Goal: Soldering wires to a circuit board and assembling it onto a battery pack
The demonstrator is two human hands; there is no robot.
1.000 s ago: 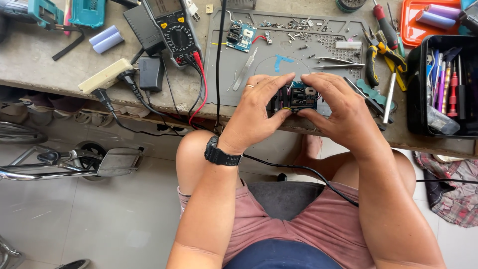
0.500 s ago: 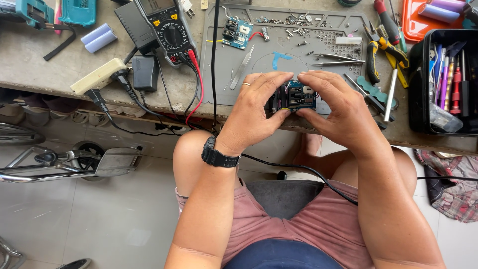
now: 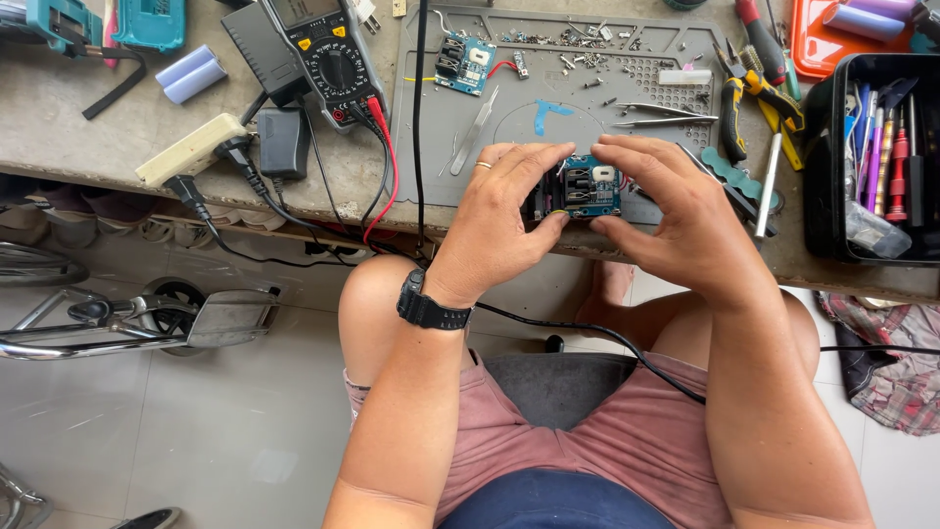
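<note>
Both hands hold one small dark battery module with a blue circuit board (image 3: 584,189) on top, just above the front edge of the grey work mat (image 3: 446,147). My left hand (image 3: 499,220), with a ring and a black wristwatch, grips its left side. My right hand (image 3: 676,220) wraps its right side, fingers over the top. Most of the module's body is hidden by my fingers.
On the bench: a multimeter (image 3: 328,59) with red and black leads, a second blue circuit board (image 3: 465,64), tweezers (image 3: 475,132), loose screws, pliers (image 3: 739,98), a black bin of screwdrivers (image 3: 876,147), a power strip (image 3: 191,149) and lilac battery cells (image 3: 191,73). A black cable crosses my lap.
The two hands have stayed closed around the module, shifting their fingers slightly. The view has drifted a little; the module sits at about the same spot over the mat's edge.
</note>
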